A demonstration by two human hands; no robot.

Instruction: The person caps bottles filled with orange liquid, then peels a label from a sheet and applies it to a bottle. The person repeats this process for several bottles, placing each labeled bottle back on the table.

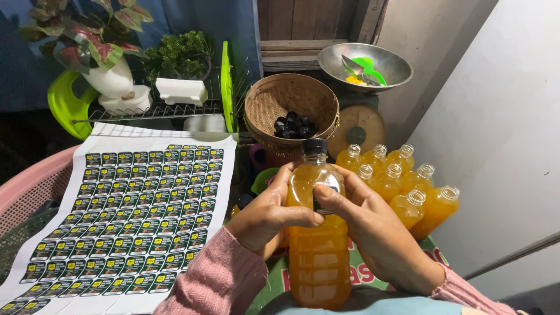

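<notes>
Hands both on one bottle at centre frame. Left hand (265,213) wraps the bottle's left flank, thumb laid across the front; right hand (373,230) cups the right flank, thumb pressing a small dark label (328,195) onto the upper body. Both closed around the capped bottle (318,233); neither is free.

Left to right:
- Sticker sheet (125,219), white backing with rows of dark green and yellow labels, lies slanted at left over a pink mesh basket (32,184).
- Capped bottle, clear plastic, orange liquid, black cap (314,146), held low in front of the body, apparently above the lap.
- Woven basket (291,108) behind it, holding loose black caps (294,125).
- Metal bowl (366,65) on a dial scale (357,129), further back.
- Cluster of uncapped filled bottles (402,186) at right, beside the wall.

Step in hand, as I judge it: labelling. The sticker sits on the bottle and is being smoothed down. Next move would call for firm thumb pressure out to the label's edges while the left hand keeps the bottle from turning.

Orientation: bottle upright, long axis near vertical in the frame, cap pointing up and away from the wearer, base toward the body. Label faces the camera.
</notes>
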